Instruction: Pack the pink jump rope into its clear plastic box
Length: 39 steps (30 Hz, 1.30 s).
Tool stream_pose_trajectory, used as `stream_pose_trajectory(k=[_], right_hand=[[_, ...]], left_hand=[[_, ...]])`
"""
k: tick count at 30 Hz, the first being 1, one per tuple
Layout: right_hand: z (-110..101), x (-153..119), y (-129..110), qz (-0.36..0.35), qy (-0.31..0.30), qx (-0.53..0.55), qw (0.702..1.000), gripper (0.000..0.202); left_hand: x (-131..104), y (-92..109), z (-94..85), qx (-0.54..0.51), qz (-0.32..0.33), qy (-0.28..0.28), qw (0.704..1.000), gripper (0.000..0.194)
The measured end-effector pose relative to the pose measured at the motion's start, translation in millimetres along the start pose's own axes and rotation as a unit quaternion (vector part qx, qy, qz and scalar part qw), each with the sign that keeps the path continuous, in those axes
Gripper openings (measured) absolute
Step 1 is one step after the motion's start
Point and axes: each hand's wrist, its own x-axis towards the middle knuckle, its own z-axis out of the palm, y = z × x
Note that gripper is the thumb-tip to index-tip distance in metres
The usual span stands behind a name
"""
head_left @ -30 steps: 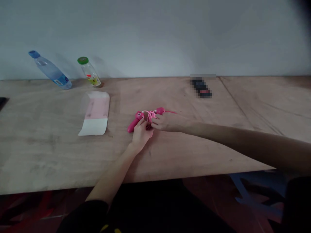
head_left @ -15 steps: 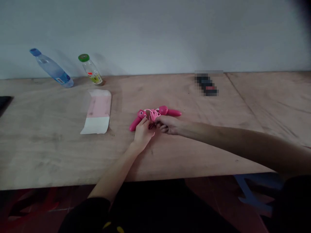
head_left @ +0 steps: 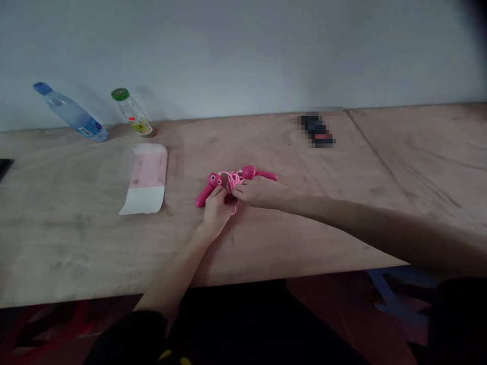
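A pink skipping rope lies on the wooden table, its cord bundled between two handles. The left handle has a face with eyes; the right handle points to the right. My left hand is closed on the lower part of the cord, beside the left handle. Against the cord's right side, my right hand has its fingers bent and pressed together on the cord, just below the right handle. A small loop of cord hangs out beneath the hands. The fingertips are partly hidden.
A blue-capped bottle and a green-capped glass bottle stand near the wall at the back left. A pink and white card lies in front of them. A blurred dark object is at the back right.
My right hand has turned palm down, its back now showing over the cord. The loop below my hands has changed shape. The whole view has shifted slightly.
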Motion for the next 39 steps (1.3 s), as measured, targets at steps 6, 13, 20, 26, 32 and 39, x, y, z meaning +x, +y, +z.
stream_pose_trajectory(k=[6, 13, 20, 26, 32, 39], right_hand=[[10, 9, -13, 0.165, 0.092, 0.255, 0.948, 0.018], [3, -4, -14, 0.16, 0.17, 0.372, 0.898, 0.026], [13, -22, 30, 0.192, 0.317, 0.217, 0.903, 0.021], [39, -25, 53, 0.194, 0.27, 0.155, 0.93, 0.048], [53, -25, 41, 0.216, 0.257, 0.158, 0.929, 0.049], [46, -10, 25, 0.251, 0.244, 0.115, 0.93, 0.043]], left_hand=[[0, 0, -1.8, 0.026, -0.008, 0.014, 1.0, 0.019], [2, 12, -14.1, 0.162, 0.046, 0.036, 0.985, 0.018], [19, 23, -46.8, 0.238, 0.107, -0.036, 0.965, 0.018], [21, 0, -73.1, 0.225, 0.144, -0.11, 0.957, 0.032], [25, -20, -88.9, 0.156, 0.22, -0.232, 0.935, 0.06], [17, -23, -76.5, 0.178, 0.214, -0.218, 0.935, 0.045]])
